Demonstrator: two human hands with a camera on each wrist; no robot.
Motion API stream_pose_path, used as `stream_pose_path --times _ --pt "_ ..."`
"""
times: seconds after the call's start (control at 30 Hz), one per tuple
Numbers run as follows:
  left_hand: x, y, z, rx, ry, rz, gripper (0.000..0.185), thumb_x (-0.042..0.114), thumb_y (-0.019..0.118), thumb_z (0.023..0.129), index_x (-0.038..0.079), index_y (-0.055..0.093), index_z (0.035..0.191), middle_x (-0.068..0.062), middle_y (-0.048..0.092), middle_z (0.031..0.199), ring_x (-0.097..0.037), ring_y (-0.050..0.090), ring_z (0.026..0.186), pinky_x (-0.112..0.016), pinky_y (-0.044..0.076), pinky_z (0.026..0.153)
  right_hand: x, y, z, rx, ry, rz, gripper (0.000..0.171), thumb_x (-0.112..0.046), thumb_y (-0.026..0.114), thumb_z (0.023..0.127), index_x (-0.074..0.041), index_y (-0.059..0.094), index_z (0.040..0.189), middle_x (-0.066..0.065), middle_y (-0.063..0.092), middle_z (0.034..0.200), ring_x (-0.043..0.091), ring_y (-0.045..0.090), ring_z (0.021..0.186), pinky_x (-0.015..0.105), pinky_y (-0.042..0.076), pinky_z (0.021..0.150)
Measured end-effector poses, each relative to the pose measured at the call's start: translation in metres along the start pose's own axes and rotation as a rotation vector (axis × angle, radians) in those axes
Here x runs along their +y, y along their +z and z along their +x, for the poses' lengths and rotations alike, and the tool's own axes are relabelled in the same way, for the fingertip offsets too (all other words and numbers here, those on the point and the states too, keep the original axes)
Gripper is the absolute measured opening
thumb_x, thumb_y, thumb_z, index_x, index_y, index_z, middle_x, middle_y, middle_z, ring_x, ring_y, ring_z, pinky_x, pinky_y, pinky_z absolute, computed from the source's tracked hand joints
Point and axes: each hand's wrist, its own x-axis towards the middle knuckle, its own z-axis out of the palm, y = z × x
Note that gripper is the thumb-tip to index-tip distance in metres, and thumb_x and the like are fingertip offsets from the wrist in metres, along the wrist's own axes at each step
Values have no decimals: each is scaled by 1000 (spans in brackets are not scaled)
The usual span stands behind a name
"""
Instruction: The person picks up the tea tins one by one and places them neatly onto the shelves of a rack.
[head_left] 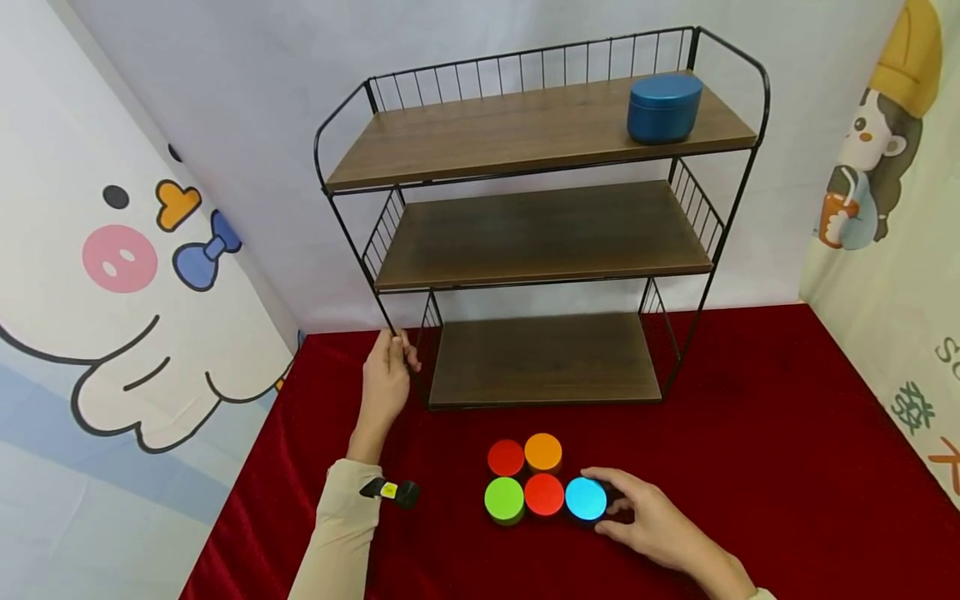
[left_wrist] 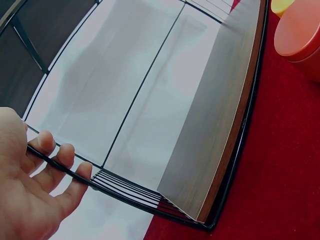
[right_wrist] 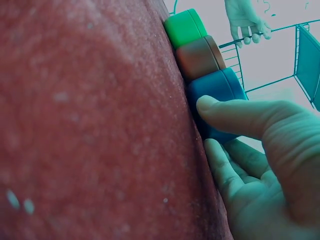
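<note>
My left hand [head_left: 386, 377] grips the black metal side frame [left_wrist: 67, 171] of a three-tier shelf rack near its lower left. In the left wrist view its fingers curl round the thin bar. On the red cloth, my right hand [head_left: 651, 521] holds a small round blue tin [head_left: 586, 498] between thumb and fingers. Beside that tin stand a red tin [head_left: 544, 495] and a green tin [head_left: 505, 500]. Behind them are another red tin [head_left: 506, 457] and an orange tin [head_left: 543, 452]. The right wrist view shows my thumb along the blue tin's side [right_wrist: 212, 85].
An oval dark blue tin [head_left: 664, 108] stands on the right of the rack's wooden top shelf [head_left: 510, 129]. Below are the middle shelf [head_left: 540, 233] and bottom shelf [head_left: 543, 358]. Red cloth [head_left: 765, 433] covers the table. Printed cartoon panels flank both sides.
</note>
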Motion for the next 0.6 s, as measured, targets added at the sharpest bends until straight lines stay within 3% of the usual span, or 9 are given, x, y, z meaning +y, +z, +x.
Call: stream_pose_path --times 0.07,0.6 --pt "-5 1 1 2 1 -3 30 16 34 112 -4 49 97 -19 56 78 -28 61 71 -49 58 72 0 0 0 2 -1 -1 66 -5 81 88 -6 51 147 22 55 144 9 67 103 22 60 84" --pt "-6 1 1 9 31 5 34 22 33 112 -2 50 96 -19 57 77 -25 62 70 -49 58 71 -2 -4 1 -18 13 25 65 -10 81 89 -7 51 146 23 55 144 9 67 103 21 59 85"
